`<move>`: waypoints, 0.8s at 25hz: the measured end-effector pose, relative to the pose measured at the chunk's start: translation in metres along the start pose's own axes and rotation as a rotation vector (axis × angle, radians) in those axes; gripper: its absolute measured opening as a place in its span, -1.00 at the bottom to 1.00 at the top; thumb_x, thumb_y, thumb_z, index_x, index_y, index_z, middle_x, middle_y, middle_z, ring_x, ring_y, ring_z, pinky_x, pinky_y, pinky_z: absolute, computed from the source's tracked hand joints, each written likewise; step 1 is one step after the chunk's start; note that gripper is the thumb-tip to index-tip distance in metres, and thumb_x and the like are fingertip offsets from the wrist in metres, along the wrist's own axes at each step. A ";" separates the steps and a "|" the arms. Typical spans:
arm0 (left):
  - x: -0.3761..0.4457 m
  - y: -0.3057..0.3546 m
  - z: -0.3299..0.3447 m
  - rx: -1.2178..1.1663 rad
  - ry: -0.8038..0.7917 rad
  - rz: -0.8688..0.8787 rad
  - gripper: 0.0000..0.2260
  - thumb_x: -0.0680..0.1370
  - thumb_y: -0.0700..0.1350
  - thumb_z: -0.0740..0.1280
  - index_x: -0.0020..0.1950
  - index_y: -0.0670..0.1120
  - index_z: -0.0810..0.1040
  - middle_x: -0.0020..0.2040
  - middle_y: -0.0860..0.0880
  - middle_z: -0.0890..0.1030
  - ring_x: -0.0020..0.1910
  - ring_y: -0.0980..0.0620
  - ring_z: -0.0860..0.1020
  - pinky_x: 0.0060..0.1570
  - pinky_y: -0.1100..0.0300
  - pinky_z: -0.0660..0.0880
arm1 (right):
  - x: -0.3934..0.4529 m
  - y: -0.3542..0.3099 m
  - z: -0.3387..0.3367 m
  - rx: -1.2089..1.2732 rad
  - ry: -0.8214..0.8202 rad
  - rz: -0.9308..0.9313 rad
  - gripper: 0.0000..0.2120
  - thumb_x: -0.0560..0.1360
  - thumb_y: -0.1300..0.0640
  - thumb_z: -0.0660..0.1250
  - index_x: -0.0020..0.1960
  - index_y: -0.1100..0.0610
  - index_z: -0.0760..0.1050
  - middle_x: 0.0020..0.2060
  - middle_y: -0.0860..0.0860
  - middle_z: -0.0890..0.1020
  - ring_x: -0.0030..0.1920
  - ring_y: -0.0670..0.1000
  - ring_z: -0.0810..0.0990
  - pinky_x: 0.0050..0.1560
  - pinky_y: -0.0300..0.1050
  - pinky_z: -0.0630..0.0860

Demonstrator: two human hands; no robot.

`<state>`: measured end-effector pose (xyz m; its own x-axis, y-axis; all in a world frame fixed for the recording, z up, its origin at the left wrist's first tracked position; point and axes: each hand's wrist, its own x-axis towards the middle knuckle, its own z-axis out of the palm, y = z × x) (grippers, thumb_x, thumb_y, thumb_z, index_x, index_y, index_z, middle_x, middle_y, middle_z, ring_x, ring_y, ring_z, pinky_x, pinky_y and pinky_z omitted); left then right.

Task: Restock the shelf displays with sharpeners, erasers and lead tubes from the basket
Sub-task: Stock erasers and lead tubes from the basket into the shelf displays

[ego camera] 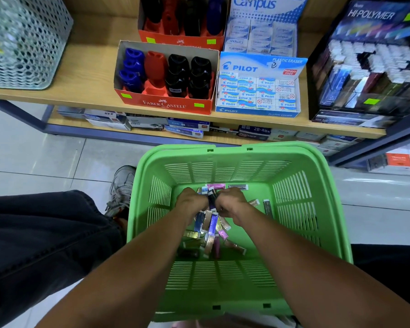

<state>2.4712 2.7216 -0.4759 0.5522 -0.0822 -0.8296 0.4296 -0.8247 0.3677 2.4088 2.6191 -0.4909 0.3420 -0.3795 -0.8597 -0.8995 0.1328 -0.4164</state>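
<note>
Both my hands are down inside the green basket (301,162). My left hand (191,201) and my right hand (230,201) are closed side by side on a bunch of lead tubes (211,198) held between them. More lead tubes (211,230) lie loose on the basket floor beneath my wrists, in purple, blue, gold and dark colours. On the shelf above stand the Faber-Castell sharpener box (166,78), the Pilot eraser box (258,91) and the Hi-Polymer lead display (369,65).
A second sharpener box (182,20) and a Campus eraser box (263,31) stand behind the front ones. A mesh metal bin (21,41) sits at the shelf's left. Boxed stock fills the lower shelf (187,126). My knee (45,233) and shoe (122,188) are left of the basket.
</note>
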 end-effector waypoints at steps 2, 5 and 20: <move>0.001 0.002 -0.003 -0.176 -0.038 -0.053 -0.85 0.37 -0.36 0.45 -0.13 -0.26 0.53 -0.30 -0.17 0.54 -0.42 -0.02 0.48 -0.47 0.28 0.40 | -0.001 0.002 -0.007 0.178 -0.050 0.055 -0.80 0.35 0.52 0.28 -0.10 0.32 0.56 -0.06 0.24 0.64 -0.02 0.20 0.67 -0.14 0.03 0.69; 0.005 0.000 -0.001 -0.296 -0.088 -0.081 -0.78 0.34 -0.32 0.50 -0.05 -0.28 0.59 -0.20 -0.21 0.63 -0.28 -0.11 0.60 -0.22 0.07 0.60 | 0.001 0.006 -0.013 0.275 -0.138 0.089 -0.78 0.33 0.51 0.29 -0.10 0.29 0.56 -0.02 0.20 0.60 0.07 0.21 0.64 -0.19 -0.04 0.67; -0.024 0.007 0.000 -0.521 -0.333 0.063 -0.87 0.52 -0.35 0.38 0.02 -0.19 0.56 -0.16 -0.19 0.68 -0.21 -0.10 0.63 -0.29 0.10 0.57 | -0.043 -0.011 -0.043 0.379 -0.426 -0.076 -0.68 0.40 0.61 0.32 0.08 0.35 0.57 0.07 0.28 0.64 0.06 0.23 0.68 0.09 0.04 0.64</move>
<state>2.4613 2.7180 -0.4534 0.3710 -0.3615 -0.8554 0.7421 -0.4384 0.5071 2.3921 2.5944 -0.4370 0.5521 -0.0087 -0.8338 -0.7346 0.4680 -0.4913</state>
